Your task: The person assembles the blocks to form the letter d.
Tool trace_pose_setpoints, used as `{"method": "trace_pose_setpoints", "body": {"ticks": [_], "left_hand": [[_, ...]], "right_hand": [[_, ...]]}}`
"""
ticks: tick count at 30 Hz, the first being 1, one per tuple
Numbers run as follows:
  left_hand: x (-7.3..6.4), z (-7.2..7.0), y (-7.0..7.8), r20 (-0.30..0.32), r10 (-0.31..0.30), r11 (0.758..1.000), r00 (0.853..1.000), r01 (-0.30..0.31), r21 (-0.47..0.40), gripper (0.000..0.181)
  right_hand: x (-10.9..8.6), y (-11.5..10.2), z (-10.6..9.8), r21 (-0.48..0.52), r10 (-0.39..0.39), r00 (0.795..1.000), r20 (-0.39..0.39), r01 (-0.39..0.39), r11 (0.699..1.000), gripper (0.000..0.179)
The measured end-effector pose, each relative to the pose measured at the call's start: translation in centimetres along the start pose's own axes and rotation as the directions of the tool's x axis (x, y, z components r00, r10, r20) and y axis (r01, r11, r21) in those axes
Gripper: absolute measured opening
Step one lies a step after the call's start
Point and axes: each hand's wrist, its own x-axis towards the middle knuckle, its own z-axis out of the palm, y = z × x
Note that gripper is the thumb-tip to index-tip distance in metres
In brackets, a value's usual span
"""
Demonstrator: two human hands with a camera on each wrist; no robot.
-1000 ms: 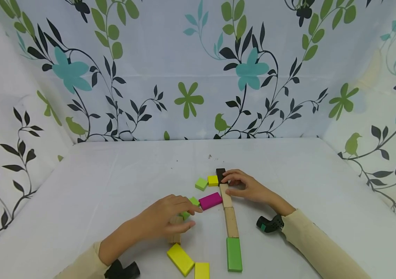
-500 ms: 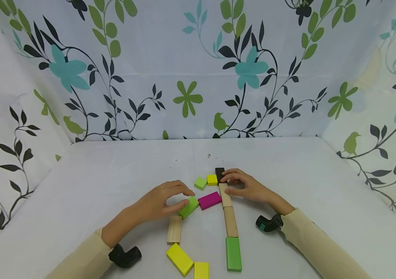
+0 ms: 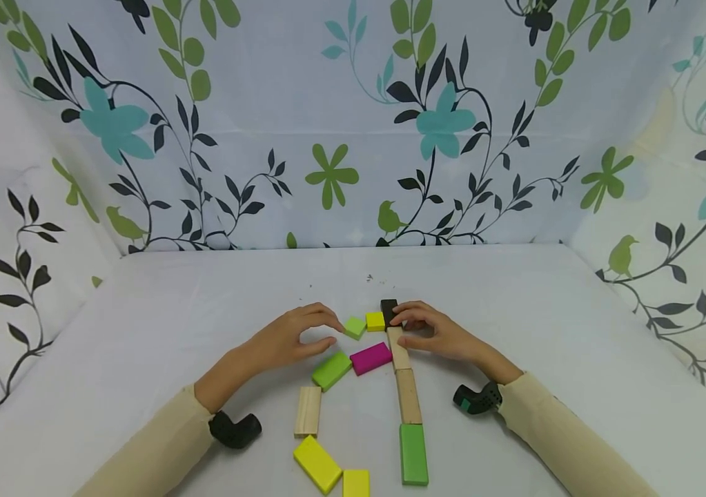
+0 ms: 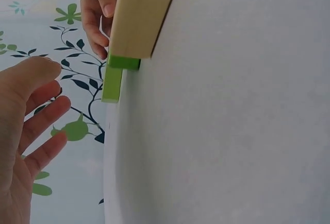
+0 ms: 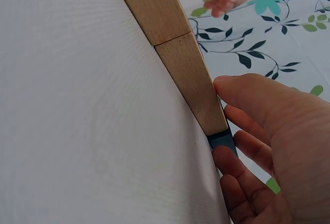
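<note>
My left hand (image 3: 284, 338) is above the white table with fingers loosely bent, its index fingertip right at the small light green block (image 3: 355, 328). Its thumb is apart and nothing lies between them. My right hand (image 3: 442, 335) rests at the far end of a row, fingertips touching the black block (image 5: 223, 142) and thumb by the upper edge of a plain wooden block (image 5: 193, 80). A small yellow block (image 3: 375, 322) lies between the light green and black ones. A magenta block (image 3: 371, 359) slants from the wooden block towards a longer green block (image 3: 331, 371).
The right row continues with another wooden block (image 3: 408, 397) and a green block (image 3: 413, 455). On the left, a wooden block (image 3: 308, 412) and a slanted yellow block (image 3: 317, 464) lead to a yellow block (image 3: 355, 483) cut off by the frame's lower edge. Patterned cloth (image 3: 328, 124) stands behind the table.
My left hand has moved away from me, from over the left wooden block and longer green block to the small light green block. The right hand stays at the black block.
</note>
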Motion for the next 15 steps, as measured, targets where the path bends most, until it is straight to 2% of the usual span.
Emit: {"method": "trace_pose_setpoints", "body": {"ticks": [6,10,15], "left_hand": [[0.8,-0.1,-0.9,0.053,-0.041,0.999,0.998,0.043,-0.028,0.026],[1.4,0.3,-1.7,0.105,-0.066,0.997,0.992,0.07,-0.034,0.028],[1.9,0.7,-2.6,0.137,-0.102,0.993,0.985,0.11,-0.052,0.032]], "right_hand": [[0.0,-0.1,-0.1,0.006,0.003,1.0,0.007,-0.003,1.0,0.031],[0.0,-0.2,-0.1,0.008,0.007,1.0,0.004,-0.007,1.0,0.031],[0.0,-0.3,-0.2,0.016,0.021,1.0,0.011,-0.021,1.0,0.031]]}}
